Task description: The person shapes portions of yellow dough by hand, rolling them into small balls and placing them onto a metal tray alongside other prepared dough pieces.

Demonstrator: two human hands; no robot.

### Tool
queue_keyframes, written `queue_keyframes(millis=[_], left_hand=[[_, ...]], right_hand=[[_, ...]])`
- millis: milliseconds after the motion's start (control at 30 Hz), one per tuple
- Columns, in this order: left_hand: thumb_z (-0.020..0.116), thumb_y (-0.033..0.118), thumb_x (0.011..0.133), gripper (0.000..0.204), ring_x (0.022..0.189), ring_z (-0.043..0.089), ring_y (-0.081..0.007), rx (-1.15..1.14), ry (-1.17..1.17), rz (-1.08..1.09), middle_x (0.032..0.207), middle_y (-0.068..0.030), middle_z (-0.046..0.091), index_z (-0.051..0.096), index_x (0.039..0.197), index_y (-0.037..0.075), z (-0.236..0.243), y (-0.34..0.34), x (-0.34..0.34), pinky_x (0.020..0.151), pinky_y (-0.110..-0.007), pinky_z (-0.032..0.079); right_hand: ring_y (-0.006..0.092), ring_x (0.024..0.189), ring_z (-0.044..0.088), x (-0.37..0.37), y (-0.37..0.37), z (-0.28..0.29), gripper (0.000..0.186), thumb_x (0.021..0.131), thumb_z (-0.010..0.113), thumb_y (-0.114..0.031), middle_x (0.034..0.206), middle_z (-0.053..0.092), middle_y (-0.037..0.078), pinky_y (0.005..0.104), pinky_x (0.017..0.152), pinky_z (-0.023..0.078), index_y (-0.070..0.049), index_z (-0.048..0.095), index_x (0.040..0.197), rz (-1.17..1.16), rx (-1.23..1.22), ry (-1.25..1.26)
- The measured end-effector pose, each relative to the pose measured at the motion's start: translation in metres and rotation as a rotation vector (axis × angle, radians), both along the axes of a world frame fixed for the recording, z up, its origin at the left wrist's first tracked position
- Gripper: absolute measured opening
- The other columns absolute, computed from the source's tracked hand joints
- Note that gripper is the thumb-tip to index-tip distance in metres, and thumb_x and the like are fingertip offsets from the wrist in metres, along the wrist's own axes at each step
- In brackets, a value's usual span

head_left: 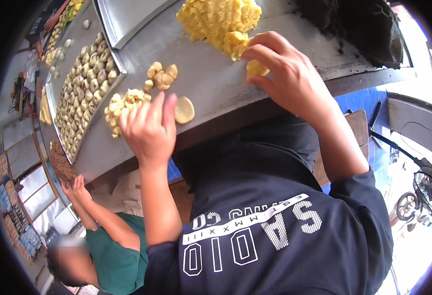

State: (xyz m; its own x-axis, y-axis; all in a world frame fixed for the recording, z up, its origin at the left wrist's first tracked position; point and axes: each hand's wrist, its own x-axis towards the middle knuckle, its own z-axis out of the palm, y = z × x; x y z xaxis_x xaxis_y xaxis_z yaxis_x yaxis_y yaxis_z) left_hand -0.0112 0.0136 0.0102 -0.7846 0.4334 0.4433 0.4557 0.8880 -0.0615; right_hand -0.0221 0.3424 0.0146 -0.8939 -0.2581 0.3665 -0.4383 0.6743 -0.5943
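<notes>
My right hand (290, 69) curls its fingers and thumb around a small lump of yellow paste (258, 69), beside the large mound of the same paste (218, 22) at the table's far side. To the left, my left hand (150, 125) reaches over a pile of small pale dough pieces (122, 105), its fingers stretched forward and its thumb apart. Its fingertips partly cover the pile. A flattened dough disc (184, 110) lies on the metal table just right of that thumb. Beyond the hand sits a cluster of smooth tan dough balls (162, 77).
A metal tray (122, 73) at the left holds rows of small round filled pieces (85, 81). Another tray (132, 17) stands at the back. A dark mass (358, 29) occupies the right end. A co-worker in green (120, 250) works at the left, hands by a brown mass (62, 162).
</notes>
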Motion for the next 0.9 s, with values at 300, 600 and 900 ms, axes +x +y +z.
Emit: queue_keyframes(millis=[300, 600, 900], left_hand=[[0.076, 0.01, 0.111, 0.011, 0.104, 0.072, -0.0279, 0.736, -0.343, 0.131, 0.115, -0.0132, 0.076, 0.075, 0.117, 0.001, -0.028, 0.019, 0.038, 0.097, -0.043, 0.058], [0.058, 0.015, 0.124, 0.04, 0.135, 0.072, -0.0215, 1.727, -0.682, -0.003, 0.16, -0.0214, 0.068, 0.056, 0.158, -0.006, -0.002, 0.078, 0.038, 0.113, -0.036, 0.06], [0.099, 0.008, 0.08, 0.024, 0.089, 0.079, -0.0256, 0.758, -0.485, -0.075, 0.106, -0.0094, 0.079, 0.081, 0.095, 0.002, -0.017, 0.036, 0.006, 0.075, -0.036, 0.061]], right_hand=[[0.0312, 0.111, 0.075, 0.02, -0.024, 0.0, 0.034, 0.092, 0.084, -0.01, 0.124, 0.08, 0.01, 0.0444, 0.099, 0.063, -0.008, 0.082, 0.126, 0.011, 0.21, 0.15], [0.034, 0.111, 0.076, 0.02, -0.077, -0.002, 0.011, 0.1, 0.078, -0.012, 0.115, 0.075, 0.012, 0.046, 0.092, 0.064, -0.007, 0.075, 0.109, 0.141, -0.175, 0.001], [0.0384, 0.1, 0.08, 0.01, -0.062, -0.001, 0.025, 0.091, 0.085, -0.007, 0.119, 0.078, 0.014, 0.0463, 0.086, 0.066, -0.006, 0.081, 0.115, 0.311, -0.394, -0.105]])
